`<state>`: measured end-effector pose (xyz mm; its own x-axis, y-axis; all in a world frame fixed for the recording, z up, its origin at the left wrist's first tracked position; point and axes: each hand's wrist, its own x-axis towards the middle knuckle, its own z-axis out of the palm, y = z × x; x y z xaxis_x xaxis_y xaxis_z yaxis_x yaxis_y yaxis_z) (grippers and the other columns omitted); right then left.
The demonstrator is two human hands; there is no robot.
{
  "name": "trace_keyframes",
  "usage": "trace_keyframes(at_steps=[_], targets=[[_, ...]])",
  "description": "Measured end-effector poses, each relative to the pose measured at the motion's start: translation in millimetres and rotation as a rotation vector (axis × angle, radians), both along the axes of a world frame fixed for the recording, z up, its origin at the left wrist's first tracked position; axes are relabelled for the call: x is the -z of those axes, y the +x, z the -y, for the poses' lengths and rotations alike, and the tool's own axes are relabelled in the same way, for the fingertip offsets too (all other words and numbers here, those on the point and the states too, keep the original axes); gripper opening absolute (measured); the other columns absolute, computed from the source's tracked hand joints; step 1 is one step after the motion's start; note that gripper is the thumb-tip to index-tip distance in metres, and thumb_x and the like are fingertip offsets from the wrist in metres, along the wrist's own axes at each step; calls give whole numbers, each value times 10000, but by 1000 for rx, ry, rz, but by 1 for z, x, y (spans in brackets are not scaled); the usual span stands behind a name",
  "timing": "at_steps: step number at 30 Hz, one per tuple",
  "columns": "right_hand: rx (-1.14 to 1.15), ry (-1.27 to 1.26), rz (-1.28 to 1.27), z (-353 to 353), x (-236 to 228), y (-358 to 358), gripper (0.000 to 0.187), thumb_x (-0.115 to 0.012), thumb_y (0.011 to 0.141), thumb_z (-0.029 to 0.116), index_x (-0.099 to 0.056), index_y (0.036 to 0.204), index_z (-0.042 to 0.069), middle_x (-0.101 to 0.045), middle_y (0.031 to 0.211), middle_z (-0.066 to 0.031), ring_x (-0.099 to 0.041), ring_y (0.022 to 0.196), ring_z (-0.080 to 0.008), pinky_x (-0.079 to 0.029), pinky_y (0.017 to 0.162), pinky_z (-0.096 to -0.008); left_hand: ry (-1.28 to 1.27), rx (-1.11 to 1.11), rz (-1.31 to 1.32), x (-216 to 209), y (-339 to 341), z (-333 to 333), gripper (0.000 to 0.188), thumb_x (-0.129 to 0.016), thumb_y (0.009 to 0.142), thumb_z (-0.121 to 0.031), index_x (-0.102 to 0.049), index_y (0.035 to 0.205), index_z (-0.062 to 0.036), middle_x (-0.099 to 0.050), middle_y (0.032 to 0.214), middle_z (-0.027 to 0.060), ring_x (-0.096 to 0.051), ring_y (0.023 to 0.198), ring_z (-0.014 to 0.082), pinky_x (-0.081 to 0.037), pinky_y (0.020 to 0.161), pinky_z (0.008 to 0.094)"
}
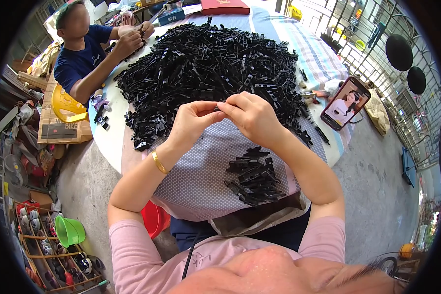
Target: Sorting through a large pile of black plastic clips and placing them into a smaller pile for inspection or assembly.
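Observation:
My left hand (193, 121) and my right hand (250, 115) meet at the fingertips over the near edge of a big heap. Both are closed in a pinch. Whatever sits between the fingertips is small and mostly hidden; a dark speck shows there. The heap (196, 68) is made of many narrow black plastic pieces that look like clips. Closer to me, below my right hand, a smaller pile of similar black pieces (257, 176) lies on the dotted cloth (191, 181). A gold bangle (159, 162) circles my left wrist.
At the far left, a co-worker (85, 54) handles something small with both hands. A phone (345, 104) showing a person stands at the table's right. A red box (225, 7) and a blue box (171, 17) lie at the back. A red bucket (153, 219) is below the near edge.

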<state>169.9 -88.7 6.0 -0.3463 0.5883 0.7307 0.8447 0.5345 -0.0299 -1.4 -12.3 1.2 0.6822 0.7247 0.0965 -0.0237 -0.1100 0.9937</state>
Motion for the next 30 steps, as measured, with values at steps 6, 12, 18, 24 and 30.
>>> trace_keyframes(at_steps=[6,12,18,24,30], targets=[[-185,-362,-508,-2,-5,3,410,-705,719,139,-596,1097,24,-589,1009,-113,-572,946,-222,-470,819,-310,49,-19,-10,-5,-1,-2,250,-663,788,-40,-621,1015,58,-663,869,87,-608,782,101,-499,705,211],[-250,-579,-563,-1,-12,14,415,-726,716,114,-592,1095,11,-618,975,-86,-602,882,-164,-489,780,-271,227,-15,-33,-7,0,4,227,-635,790,9,-615,1014,42,-654,850,65,-603,771,88,-497,697,202],[-179,-288,-368,5,-16,7,354,-714,709,79,-601,1038,8,-615,890,-110,-624,761,-216,-504,681,-271,259,-22,20,-12,-2,6,205,-625,794,12,-618,995,49,-662,827,84,-625,749,105,-514,679,217],[-182,-339,-395,6,-15,6,351,-707,714,94,-594,1033,1,-607,909,-141,-625,748,-251,-514,661,-304,268,-31,-38,-10,-1,7,193,-609,814,4,-613,1000,53,-663,830,95,-634,745,114,-522,674,218],[-157,-296,-423,7,-17,12,309,-715,702,83,-630,993,22,-624,811,-125,-624,684,-227,-508,640,-291,343,19,14,-11,-1,8,194,-621,797,23,-603,988,53,-641,886,76,-618,801,105,-512,726,217]])
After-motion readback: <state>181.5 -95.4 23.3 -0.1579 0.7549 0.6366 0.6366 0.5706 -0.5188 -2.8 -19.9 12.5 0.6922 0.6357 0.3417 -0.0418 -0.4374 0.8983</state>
